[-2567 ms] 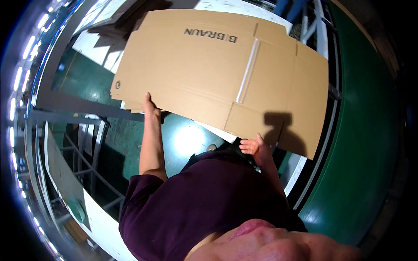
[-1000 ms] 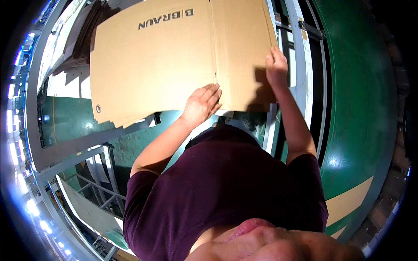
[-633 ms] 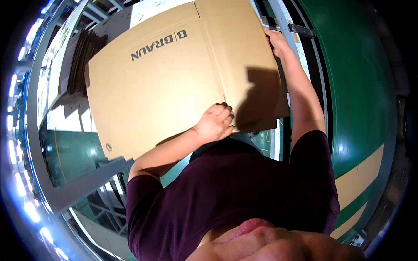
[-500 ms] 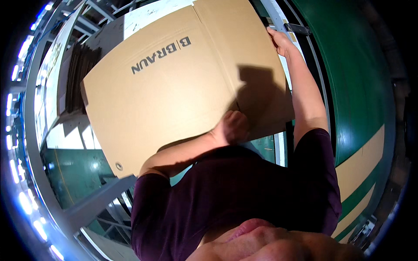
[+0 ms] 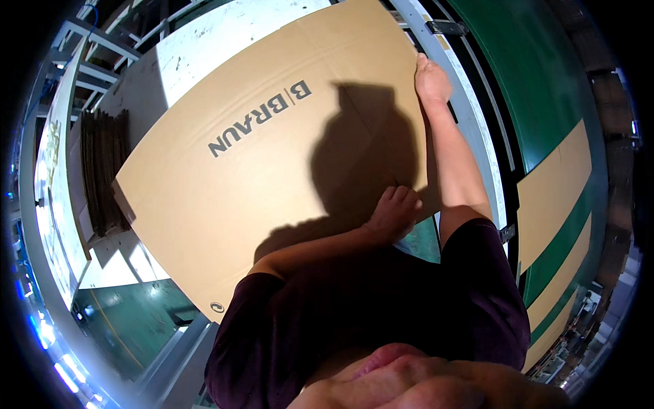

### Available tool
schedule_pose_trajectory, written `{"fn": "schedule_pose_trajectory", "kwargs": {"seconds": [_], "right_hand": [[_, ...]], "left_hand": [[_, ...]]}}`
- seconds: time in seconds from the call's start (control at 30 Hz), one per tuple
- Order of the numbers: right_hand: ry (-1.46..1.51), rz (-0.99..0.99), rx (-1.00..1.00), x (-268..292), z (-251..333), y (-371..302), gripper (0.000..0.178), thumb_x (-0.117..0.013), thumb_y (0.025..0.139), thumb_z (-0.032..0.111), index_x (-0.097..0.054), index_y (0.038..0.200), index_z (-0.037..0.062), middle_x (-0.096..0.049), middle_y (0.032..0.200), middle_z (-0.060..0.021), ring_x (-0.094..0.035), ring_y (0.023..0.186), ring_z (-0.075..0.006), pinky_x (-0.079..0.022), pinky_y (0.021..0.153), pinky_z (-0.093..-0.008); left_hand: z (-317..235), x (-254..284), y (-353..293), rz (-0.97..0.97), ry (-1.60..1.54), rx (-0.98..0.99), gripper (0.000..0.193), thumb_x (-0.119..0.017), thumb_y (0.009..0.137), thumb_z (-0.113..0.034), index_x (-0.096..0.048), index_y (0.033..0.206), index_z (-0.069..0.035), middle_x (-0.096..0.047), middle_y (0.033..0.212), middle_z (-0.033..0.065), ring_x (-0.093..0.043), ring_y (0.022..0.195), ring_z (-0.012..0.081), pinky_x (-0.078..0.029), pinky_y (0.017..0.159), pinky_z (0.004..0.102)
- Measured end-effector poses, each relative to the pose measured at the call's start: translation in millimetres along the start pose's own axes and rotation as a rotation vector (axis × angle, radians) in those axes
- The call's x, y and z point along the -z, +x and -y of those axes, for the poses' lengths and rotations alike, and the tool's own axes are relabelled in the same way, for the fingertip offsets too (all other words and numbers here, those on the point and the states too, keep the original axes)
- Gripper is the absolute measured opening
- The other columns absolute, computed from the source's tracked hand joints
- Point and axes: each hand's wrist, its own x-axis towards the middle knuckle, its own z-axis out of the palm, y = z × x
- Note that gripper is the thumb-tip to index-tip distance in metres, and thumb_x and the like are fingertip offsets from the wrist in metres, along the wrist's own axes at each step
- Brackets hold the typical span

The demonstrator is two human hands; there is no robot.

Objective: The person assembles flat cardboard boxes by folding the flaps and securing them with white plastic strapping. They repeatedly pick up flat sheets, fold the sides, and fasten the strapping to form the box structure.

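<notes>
From here I've got right hand (image 5: pixel 433 82) pinching the big cardboard sheet (image 5: pixel 272 174), left hand (image 5: pixel 395 214) curled on it, can't tell if gripping.

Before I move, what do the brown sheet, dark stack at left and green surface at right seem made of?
Brown sheet: probably corrugated cardboard, matte, from its tan face and pressed crease lines. Dark stack: likely cardboard too, from its thin layered edges. Green surface: smooth, evenly coloured, perhaps plastic or rubber; the look leaves it open.

Left grip (image 5: pixel 397 213) and right grip (image 5: pixel 434 82) hold a cardboard sheet (image 5: pixel 225 198) by its edges.
</notes>
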Motion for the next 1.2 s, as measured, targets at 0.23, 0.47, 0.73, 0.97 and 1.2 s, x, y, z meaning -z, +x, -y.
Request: {"fn": "schedule_pose_trajectory", "kwargs": {"seconds": [0.23,0.47,0.73,0.97,1.2], "right_hand": [[-0.063,-0.159,0.704,-89,-106,39,0.021,-0.049,0.085,0.023,-0.059,0.075,0.0075,-0.062,0.079,-0.0159,-0.059,0.076,-0.0371,-0.048,0.07,-0.0461],[0.679,0.019,0.44,21,-196,-12,0.023,-0.059,0.084,0.022,-0.064,0.098,0.0046,-0.065,0.088,-0.0124,-0.062,0.08,-0.0253,-0.049,0.072,-0.0335],[-0.155,-0.236,-0.347,40,-593,-45,0.034,-0.052,0.084,0.008,-0.056,0.118,0.0095,-0.053,0.123,-0.0151,-0.049,0.113,-0.0362,-0.045,0.091,-0.0436],[-0.542,0.037,-0.15,56,-624,-9,0.046,-0.044,0.087,0.009,-0.043,0.133,0.0036,-0.034,0.145,-0.0136,-0.027,0.137,-0.033,-0.024,0.111,-0.0456],[-0.17,-0.129,0.275,47,-561,120,0.031,-0.057,0.074,0.013,-0.058,0.105,0.0073,-0.061,0.1,-0.0147,-0.057,0.099,-0.0342,-0.047,0.084,-0.0402]], "left_hand": [[-9,-6,-1,-0.085,0.223,-0.063,0.025,-0.067,0.071,-0.03,-0.059,0.083,-0.009,-0.052,0.092,0.0098,-0.051,0.092,0.0275,-0.042,0.078,0.0405],[-29,-6,-8,-0.208,0.336,0.094,0.046,-0.073,0.071,-0.026,-0.062,0.106,0.002,-0.059,0.113,0.0179,-0.056,0.105,0.0352,-0.047,0.089,0.0431],[-52,-31,-28,-0.095,0.495,0.305,0.045,-0.066,0.082,-0.019,-0.056,0.119,0.005,-0.053,0.127,0.0215,-0.049,0.119,0.0406,-0.044,0.098,0.0455],[-59,-36,-34,-0.125,0.42,0.417,0.047,-0.06,0.087,-0.016,-0.048,0.128,0.002,-0.046,0.134,0.0204,-0.044,0.125,0.0392,-0.041,0.102,0.0439],[-67,-31,-7,0.083,0.607,0.532,0.046,-0.061,0.087,-0.018,-0.049,0.126,0.002,-0.047,0.133,0.0206,-0.042,0.126,0.0392,-0.039,0.104,0.0436]]}}
